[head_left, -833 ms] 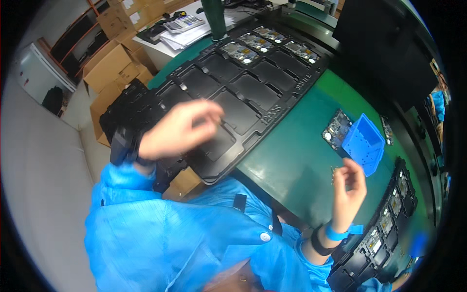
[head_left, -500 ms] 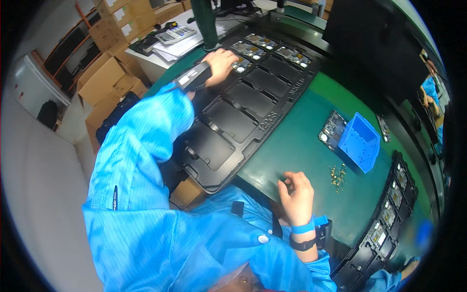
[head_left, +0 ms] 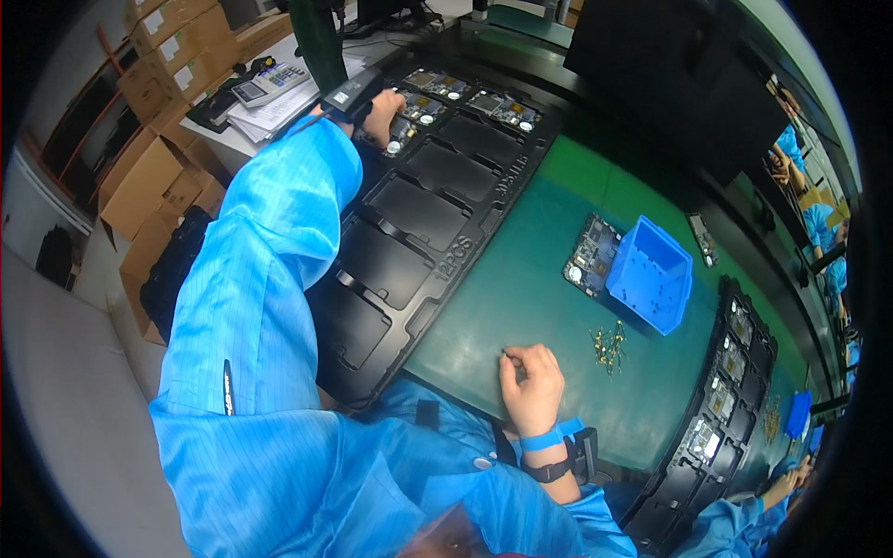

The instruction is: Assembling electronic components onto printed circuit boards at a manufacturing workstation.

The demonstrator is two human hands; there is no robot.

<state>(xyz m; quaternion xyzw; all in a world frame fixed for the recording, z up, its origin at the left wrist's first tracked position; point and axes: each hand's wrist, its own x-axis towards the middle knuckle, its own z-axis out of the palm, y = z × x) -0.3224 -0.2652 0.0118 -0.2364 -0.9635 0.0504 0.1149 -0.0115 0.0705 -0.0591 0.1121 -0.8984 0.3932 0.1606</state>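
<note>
- Dark circuit board with a round white sticker (head_left: pixel 402 136): seated at the far left of a large black moulded-plastic tray (head_left: pixel 395 265), partly covered by the left hand (head_left: pixel 379 118).
- That left hand reaches down over the board, wrist bent, fingers lowered toward its surface; a black box-shaped device (head_left: pixel 353 95) is strapped on the wrist above a shiny blue sleeve (head_left: pixel 279 209).
- More boards of the same kind fill the tray's far end, one of them at its far right (head_left: pixel 507 110).
- The right hand (head_left: pixel 533 389) is poised near the green work mat (head_left: pixel 488 312), fingers curled loosely, thumb close to the index finger; a blue band (head_left: pixel 553 435) circles its wrist.
- Fingertips of both hands are small or partly hidden, so I cannot tell whether either hand pinches anything.
- Right of that hand, a loose heap of tiny gold-coloured parts (head_left: pixel 609 350) lies on the mat.
- Farther off, an open blue plastic bin (head_left: pixel 651 270) contains small dark bits, with a loose dark board (head_left: pixel 590 251) just left of it.
- At near right, a second black tray (head_left: pixel 662 502) bears a row of boards.
- Far left, a grey calculator (head_left: pixel 269 84) rests on white papers (head_left: pixel 270 119).
</note>
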